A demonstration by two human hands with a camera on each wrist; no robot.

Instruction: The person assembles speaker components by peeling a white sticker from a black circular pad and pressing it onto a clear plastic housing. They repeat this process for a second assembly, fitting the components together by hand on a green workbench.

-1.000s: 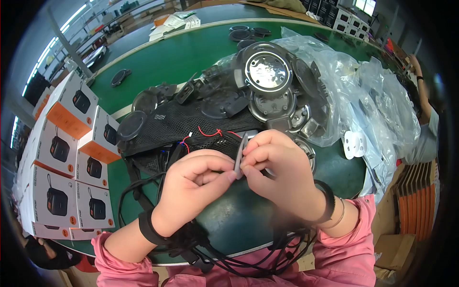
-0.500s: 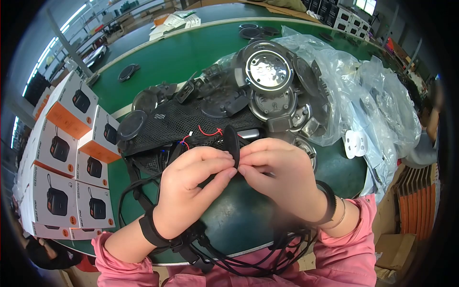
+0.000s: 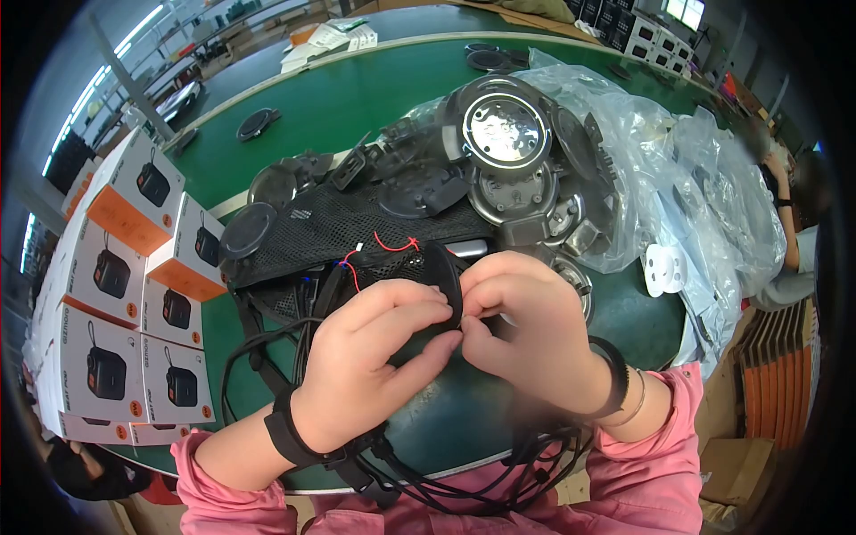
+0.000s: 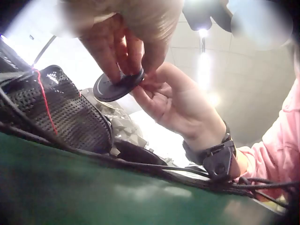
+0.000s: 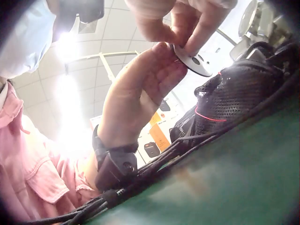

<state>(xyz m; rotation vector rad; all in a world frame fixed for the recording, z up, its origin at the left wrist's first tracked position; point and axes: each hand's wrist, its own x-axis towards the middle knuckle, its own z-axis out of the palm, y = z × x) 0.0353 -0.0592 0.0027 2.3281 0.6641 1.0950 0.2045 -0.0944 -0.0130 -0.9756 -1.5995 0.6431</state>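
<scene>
Both hands meet over the near edge of the green table around a thin round disc (image 3: 443,276), black on one face. In the right wrist view the disc's other face (image 5: 191,62) is white with dark holes. My left hand (image 3: 370,357) holds the disc's edge between fingers and thumb, its fingertips on the black face in the left wrist view. My right hand (image 3: 535,334) has thumb and fingers pinched together at the disc's lower edge, on the white side. Just beyond the hands lie a black mesh bag (image 3: 334,227) and a red wire (image 3: 390,247).
Black round housings (image 3: 508,192) are heaped behind the bag, beside clear plastic bags (image 3: 651,160). White pads with holes (image 3: 662,269) lie at right. Printed boxes (image 3: 107,370) stand stacked at left. Black cables (image 3: 464,490) run along the near edge. Dark round parts (image 3: 257,123) lie on the far green surface.
The disc, seen nearly edge-on a second ago, has turned to show its black face. Both hands have shifted slightly around it. Dark round parts on the far green surface have moved right.
</scene>
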